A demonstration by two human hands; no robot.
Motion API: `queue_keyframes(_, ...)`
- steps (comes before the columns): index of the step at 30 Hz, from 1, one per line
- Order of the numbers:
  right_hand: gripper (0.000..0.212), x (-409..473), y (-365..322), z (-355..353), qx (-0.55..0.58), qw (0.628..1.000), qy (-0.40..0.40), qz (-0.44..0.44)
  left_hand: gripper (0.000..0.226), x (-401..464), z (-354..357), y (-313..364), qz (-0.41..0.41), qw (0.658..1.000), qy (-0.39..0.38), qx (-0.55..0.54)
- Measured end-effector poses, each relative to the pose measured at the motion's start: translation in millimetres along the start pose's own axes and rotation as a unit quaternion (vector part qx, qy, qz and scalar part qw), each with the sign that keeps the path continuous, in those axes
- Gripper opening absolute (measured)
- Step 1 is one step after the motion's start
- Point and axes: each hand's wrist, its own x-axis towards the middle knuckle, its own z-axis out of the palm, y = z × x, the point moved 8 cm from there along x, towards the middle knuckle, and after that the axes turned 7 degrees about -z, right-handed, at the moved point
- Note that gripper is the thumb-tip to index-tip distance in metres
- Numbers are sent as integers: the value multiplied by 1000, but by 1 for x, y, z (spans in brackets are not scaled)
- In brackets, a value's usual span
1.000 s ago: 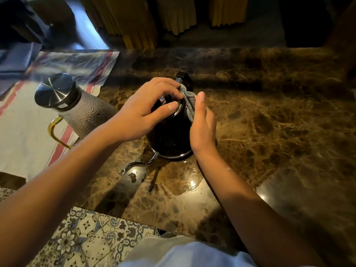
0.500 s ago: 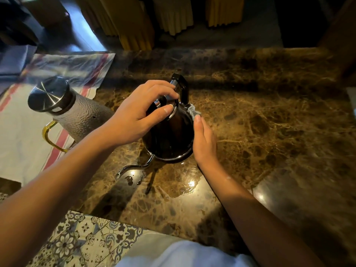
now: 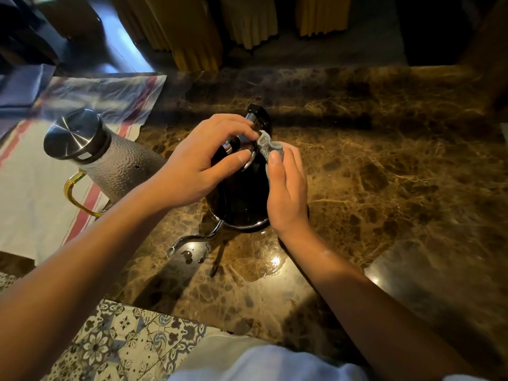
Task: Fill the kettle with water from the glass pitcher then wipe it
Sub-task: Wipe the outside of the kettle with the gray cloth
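A black kettle [image 3: 242, 196] with a thin curved metal spout stands upright on the brown marble counter [image 3: 384, 174]. My left hand [image 3: 198, 163] grips the kettle's lid from above. My right hand [image 3: 287, 193] presses a small grey cloth [image 3: 268, 147] against the kettle's upper right side, near the black handle. The glass pitcher [image 3: 110, 160], textured with a steel lid and a gold handle, stands to the left on a white cloth with red stripes. Most of the kettle's top is hidden by my left hand.
The striped white cloth [image 3: 33, 193] covers the counter's left part. A raised marble ledge [image 3: 330, 89] runs along the back. Small water drops [image 3: 189, 255] lie under the spout tip. Patterned floor tiles [image 3: 115, 342] show below the counter's front edge.
My right hand went down the kettle's right side with the cloth, then came back up to its upper edge. My left hand stayed on the lid.
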Motion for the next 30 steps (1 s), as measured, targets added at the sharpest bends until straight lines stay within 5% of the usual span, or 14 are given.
queue_keyframes(14,49,-9,53,-6,-26,986,-88,136,32,1,-1,1,-6,1000,-15,0)
queue_keyframes(20,72,-69,27,6,-43,995,-33,89,32,2,0,-1,-12,1000,-19,-5)
queue_keyframes(30,35,-29,10,6,69,990,15,121,33,-2,2,2,-70,997,18,27)
